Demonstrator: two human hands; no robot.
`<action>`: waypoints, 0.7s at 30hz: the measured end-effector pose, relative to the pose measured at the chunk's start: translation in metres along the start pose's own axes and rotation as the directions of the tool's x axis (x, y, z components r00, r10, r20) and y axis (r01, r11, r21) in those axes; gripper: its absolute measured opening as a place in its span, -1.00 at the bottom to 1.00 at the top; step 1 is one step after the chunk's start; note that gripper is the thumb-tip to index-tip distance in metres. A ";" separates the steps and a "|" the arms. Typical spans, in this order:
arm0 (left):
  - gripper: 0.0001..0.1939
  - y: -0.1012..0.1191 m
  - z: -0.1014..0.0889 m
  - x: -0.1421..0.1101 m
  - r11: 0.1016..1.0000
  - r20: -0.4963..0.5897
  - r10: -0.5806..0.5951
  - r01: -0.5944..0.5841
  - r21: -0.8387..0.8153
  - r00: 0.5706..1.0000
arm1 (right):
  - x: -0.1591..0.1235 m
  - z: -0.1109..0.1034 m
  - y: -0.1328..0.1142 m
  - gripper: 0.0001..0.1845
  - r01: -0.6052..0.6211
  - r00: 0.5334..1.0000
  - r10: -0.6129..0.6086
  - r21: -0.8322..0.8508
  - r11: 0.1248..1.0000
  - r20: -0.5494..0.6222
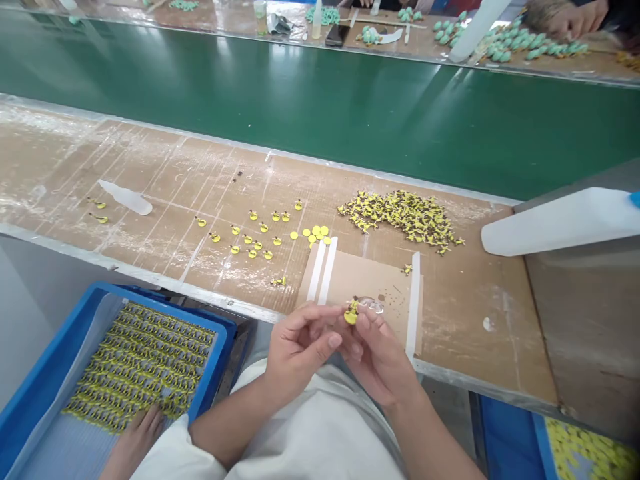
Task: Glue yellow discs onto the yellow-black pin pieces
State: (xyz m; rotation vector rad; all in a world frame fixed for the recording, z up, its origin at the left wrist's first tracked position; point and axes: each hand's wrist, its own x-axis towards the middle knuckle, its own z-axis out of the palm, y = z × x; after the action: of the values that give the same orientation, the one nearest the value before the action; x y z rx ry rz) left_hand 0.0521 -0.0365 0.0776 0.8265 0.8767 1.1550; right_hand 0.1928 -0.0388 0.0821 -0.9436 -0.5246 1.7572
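Note:
A small yellow figurine with a dark top and a round yellow base (351, 315) is held up over a cardboard work pad (360, 270). The thumb and fingers of my right hand (383, 357) pinch it from the right. From the other side, my left hand (300, 347) is curled in with its index fingertip at the figurine; its thumb is a little apart and its other fingers are partly hidden. Just behind the fingers lies a clear, shiny patch (371, 305) on the pad. One loose figurine (407, 269) rests near the pad's right tape strip.
Loose yellow-and-dark figurines form a pile (405, 217). Yellow discs (316, 233) and figurines on bases (255, 245) lie leftward. White bottles (560, 223) (125, 197) flank them. Another person's hand (143, 427) reaches into a blue tray (220, 353). Beyond runs a green belt (300, 100).

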 end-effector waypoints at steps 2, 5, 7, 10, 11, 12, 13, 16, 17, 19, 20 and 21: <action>-0.74 0.002 0.003 0.000 0.991 0.016 0.089 -0.090 0.097 0.996 | -0.002 0.001 -0.001 -0.65 -0.068 0.998 0.066 0.083 0.994 0.024; -0.74 0.002 0.006 0.001 0.961 0.024 0.185 -0.186 0.203 0.982 | -0.007 0.002 -0.001 -0.65 -0.148 0.989 0.141 0.190 0.971 0.053; -0.74 0.001 0.006 0.001 0.930 0.038 0.255 -0.256 0.264 0.966 | -0.011 0.002 -0.001 -0.67 -0.193 0.981 0.181 0.245 0.950 0.068; -0.73 0.000 0.005 0.001 0.872 0.090 0.354 -0.363 0.329 0.931 | -0.015 -0.001 -0.001 -0.70 -0.215 0.976 0.198 0.290 0.933 0.086; -0.74 -0.001 0.005 0.001 0.853 0.107 0.375 -0.388 0.349 0.921 | -0.016 -0.001 -0.001 -0.70 -0.213 0.977 0.194 0.294 0.932 0.093; -0.74 -0.001 0.005 0.001 0.837 0.121 0.387 -0.404 0.371 0.914 | -0.017 -0.002 -0.001 -0.70 -0.210 0.977 0.187 0.293 0.933 0.104; -0.74 -0.001 0.005 0.001 0.821 0.132 0.400 -0.418 0.389 0.907 | -0.017 -0.002 -0.001 -0.69 -0.207 0.977 0.182 0.289 0.935 0.111; -0.77 0.000 0.006 0.002 0.771 0.155 0.441 -0.462 0.438 0.884 | -0.019 -0.003 0.000 -0.66 -0.197 0.978 0.170 0.263 0.945 0.122; -0.78 0.000 0.006 0.002 0.750 0.166 0.461 -0.482 0.453 0.872 | -0.019 -0.003 0.000 -0.64 -0.190 0.979 0.164 0.252 0.949 0.122; -0.79 0.002 0.007 0.003 0.696 0.202 0.505 -0.534 0.480 0.839 | -0.020 -0.004 0.001 -0.62 -0.177 0.981 0.154 0.230 0.957 0.116; -0.79 0.003 0.007 0.004 0.669 0.224 0.524 -0.559 0.489 0.822 | -0.021 -0.005 0.001 -0.62 -0.172 0.983 0.151 0.220 0.960 0.109; -0.79 0.004 0.008 0.004 0.646 0.244 0.539 -0.581 0.495 0.806 | -0.021 -0.005 0.001 -0.62 -0.167 0.984 0.149 0.207 0.964 0.101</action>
State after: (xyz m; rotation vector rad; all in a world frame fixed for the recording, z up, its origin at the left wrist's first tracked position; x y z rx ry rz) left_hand 0.0584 -0.0322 0.0835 1.7119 0.9306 1.4107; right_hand 0.1997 -0.0595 0.0856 -0.7784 -0.3103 1.9601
